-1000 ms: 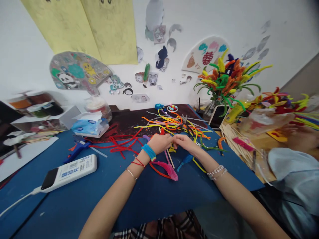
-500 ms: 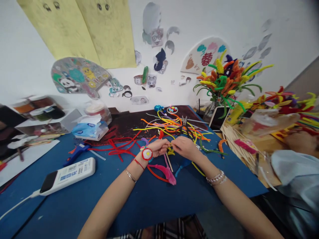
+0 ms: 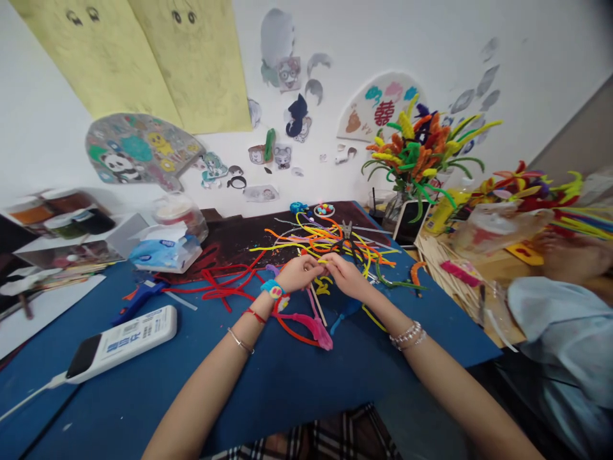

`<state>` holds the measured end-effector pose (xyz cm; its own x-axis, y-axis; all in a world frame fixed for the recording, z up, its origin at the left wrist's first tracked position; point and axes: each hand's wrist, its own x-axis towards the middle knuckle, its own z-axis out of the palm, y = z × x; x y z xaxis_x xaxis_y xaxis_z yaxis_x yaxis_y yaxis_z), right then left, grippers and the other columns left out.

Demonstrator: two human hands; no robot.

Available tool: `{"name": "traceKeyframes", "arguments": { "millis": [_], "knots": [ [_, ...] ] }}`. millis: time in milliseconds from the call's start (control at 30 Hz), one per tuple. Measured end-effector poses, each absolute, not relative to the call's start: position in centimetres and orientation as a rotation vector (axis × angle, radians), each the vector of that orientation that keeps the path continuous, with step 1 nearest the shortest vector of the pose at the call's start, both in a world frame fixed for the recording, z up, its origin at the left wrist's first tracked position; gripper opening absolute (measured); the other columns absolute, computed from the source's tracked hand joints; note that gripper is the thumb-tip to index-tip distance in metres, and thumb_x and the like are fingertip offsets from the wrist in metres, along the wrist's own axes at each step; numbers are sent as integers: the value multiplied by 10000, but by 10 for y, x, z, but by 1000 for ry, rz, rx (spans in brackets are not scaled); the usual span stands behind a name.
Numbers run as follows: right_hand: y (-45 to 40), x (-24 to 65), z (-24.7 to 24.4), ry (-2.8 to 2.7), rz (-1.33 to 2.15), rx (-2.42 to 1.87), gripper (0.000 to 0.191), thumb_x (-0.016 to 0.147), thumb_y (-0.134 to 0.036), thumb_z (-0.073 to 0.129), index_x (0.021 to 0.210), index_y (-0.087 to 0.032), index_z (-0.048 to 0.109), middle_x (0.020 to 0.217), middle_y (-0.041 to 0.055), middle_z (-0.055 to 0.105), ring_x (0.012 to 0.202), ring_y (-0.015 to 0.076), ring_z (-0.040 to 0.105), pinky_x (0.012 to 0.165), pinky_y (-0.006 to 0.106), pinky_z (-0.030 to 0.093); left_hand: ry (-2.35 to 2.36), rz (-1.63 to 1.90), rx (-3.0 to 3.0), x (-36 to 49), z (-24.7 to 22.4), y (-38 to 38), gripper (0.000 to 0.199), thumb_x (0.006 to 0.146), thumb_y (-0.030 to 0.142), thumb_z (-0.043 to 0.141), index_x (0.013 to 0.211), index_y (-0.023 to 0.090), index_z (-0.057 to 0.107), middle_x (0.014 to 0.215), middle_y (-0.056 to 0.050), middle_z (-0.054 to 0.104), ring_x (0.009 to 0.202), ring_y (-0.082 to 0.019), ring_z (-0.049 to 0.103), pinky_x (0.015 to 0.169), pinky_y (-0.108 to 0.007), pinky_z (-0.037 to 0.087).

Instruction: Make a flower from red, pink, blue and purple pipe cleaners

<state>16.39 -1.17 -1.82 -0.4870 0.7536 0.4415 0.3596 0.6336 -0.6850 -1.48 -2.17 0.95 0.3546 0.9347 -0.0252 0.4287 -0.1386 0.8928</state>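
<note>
We pinch a slim yellow fuzzy strip (image 3: 324,261) between the nearly closed fingertips of our left hand (image 3: 299,273) and right hand (image 3: 348,276), most of it hidden, above the blue tabletop (image 3: 383,370). It looks light, soft-skinned and bendable, so we judge it best held near its ends. Beyond lie tangled orange-and-yellow fuzzy stems (image 3: 320,235).

Soft, even light greys the wall (image 3: 407,38), with faint shadows and stretched, slightly blurred outer edges.
</note>
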Motion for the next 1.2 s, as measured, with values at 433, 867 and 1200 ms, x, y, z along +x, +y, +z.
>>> {"name": "traceKeyframes", "arguments": {
  "millis": [433,867,1200],
  "knots": [
    [-3,165,-30,-2067,725,-973,216,924,-334,499,961,-139,585,850,18,645,690,118,623,644,287,528,1340,742,2012,-18,7,-22,222,905,331,516,865,128,596,768,-2,604,627,-101,569,589,-259,498],
    [-7,160,-35,-1901,629,-1083,218,912,-319,523,1060,-175,593,1091,62,609,919,172,605,804,372,514,1384,795,1945,-9,-4,-25,212,903,320,523,956,129,599,890,-33,629,737,-131,609,662,-300,530],
    [-3,154,-37,-1738,1045,-1081,282,910,-326,530,1137,-162,556,1122,72,594,929,186,611,787,382,526,1408,927,1790,7,-21,-27,232,910,328,510,1009,131,585,906,-39,631,718,-125,615,631,-285,537]
  ]
}}
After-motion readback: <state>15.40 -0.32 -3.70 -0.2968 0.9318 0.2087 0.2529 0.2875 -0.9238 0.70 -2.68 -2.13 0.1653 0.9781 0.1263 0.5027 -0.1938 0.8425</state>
